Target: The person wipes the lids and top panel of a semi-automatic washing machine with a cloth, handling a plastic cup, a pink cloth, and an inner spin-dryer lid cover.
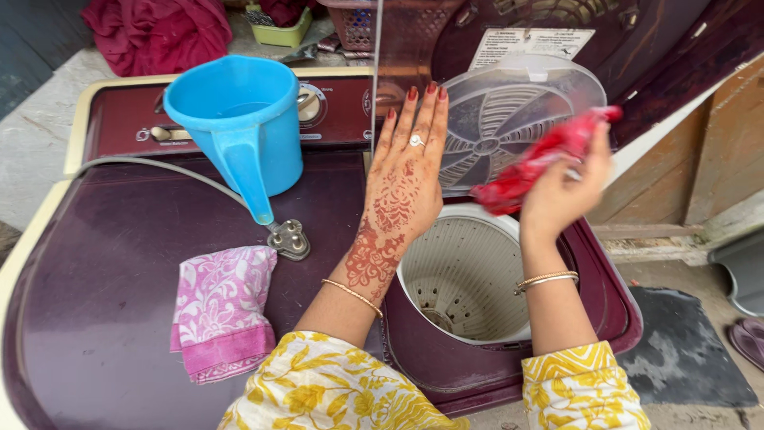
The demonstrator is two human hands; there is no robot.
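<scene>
The right hand is closed around the lower end of a wet-looking red cloth, fingers curled tight on it. The cloth is bunched into a long roll whose axis runs from seven o'clock at the grip up toward one o'clock, its free end pointing at the raised lid. It is bright red, crumpled and somewhat blurred, so its weave cannot be made out. It hangs above the twelve o'clock rim of the spin tub.

The left hand holds nothing; it is spread flat, fingers together and pointing to twelve o'clock, just beside the tub's ten o'clock edge. A ring sits on one finger and a henna pattern covers its back.

The spin tub is a pale, ribbed drum with holes in its floor, and nothing lies in it. Behind it, at twelve o'clock, a clear round inner lid stands tilted up.

At nine o'clock from the left hand, a blue jug stands upright on the maroon washing machine top, with some water in it and its handle pointing to six o'clock. A folded pink and white cloth lies at seven o'clock.
</scene>
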